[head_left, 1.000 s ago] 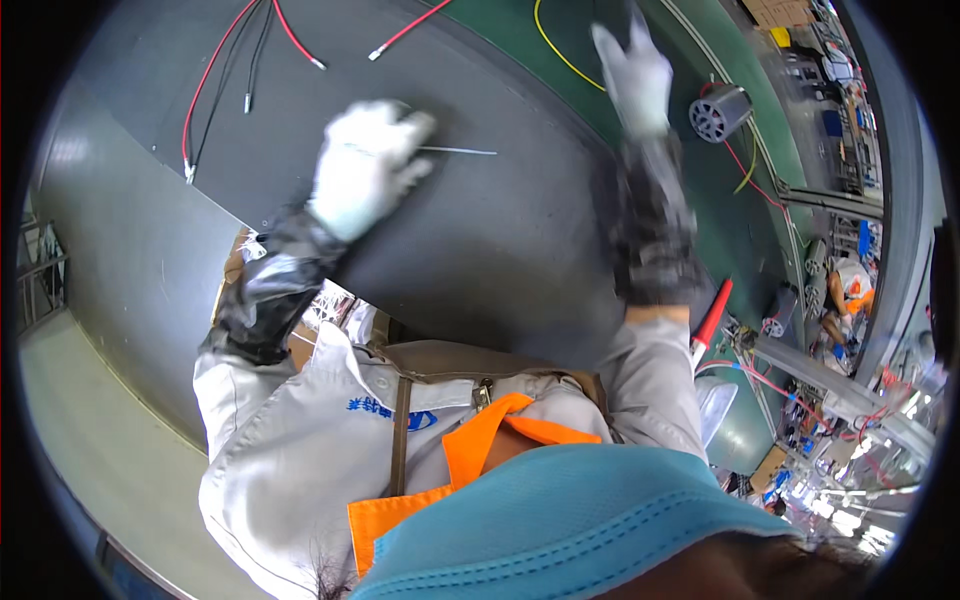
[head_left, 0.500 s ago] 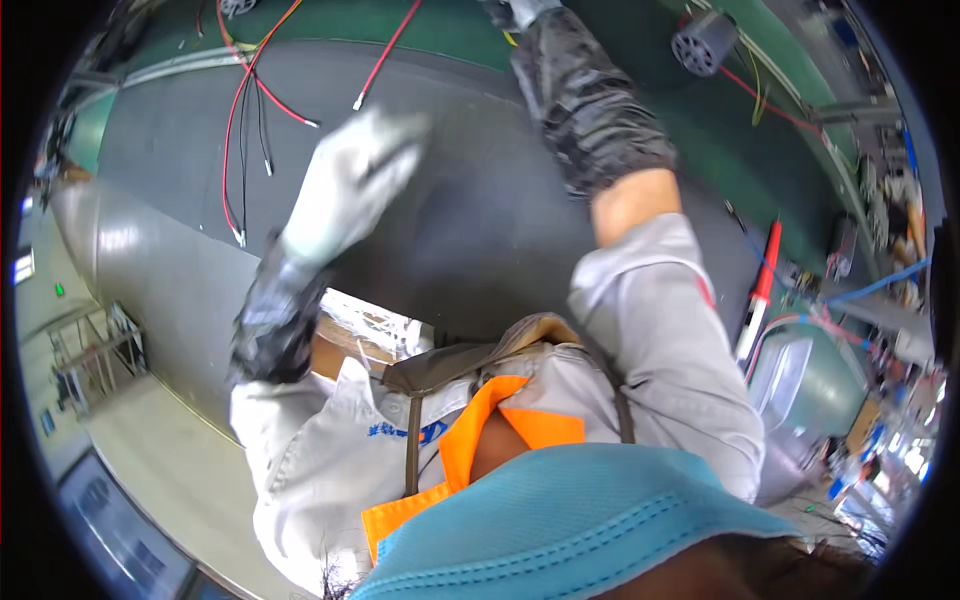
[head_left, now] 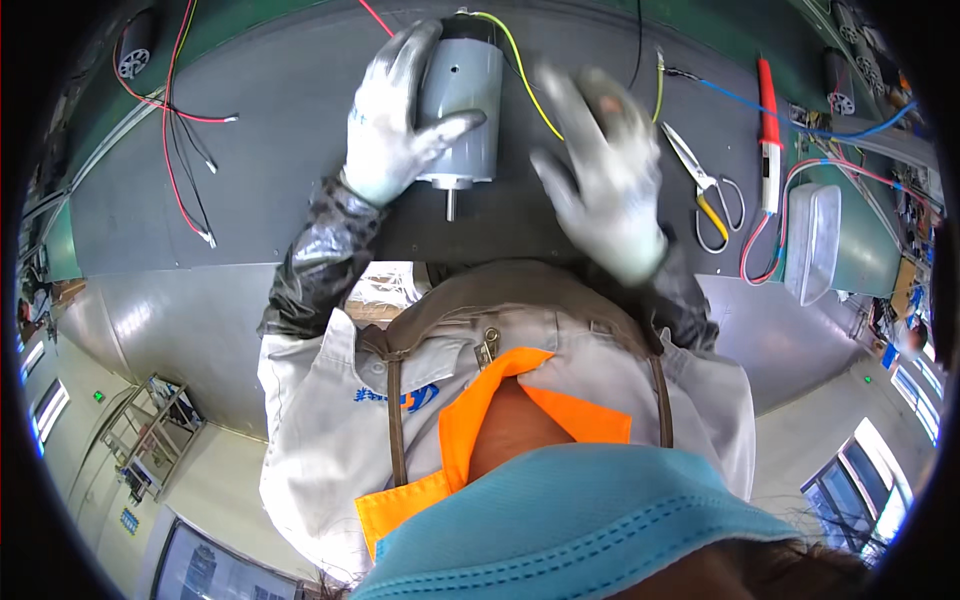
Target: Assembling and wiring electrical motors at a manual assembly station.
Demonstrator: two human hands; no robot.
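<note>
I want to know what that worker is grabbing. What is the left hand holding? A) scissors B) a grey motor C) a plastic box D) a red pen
B: the left hand wraps round the grey motor, while the scissors lie apart on the mat to the right.

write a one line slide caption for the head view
Gloved left hand grips a grey cylindrical motor on the dark mat; right hand hovers open beside it.
</note>
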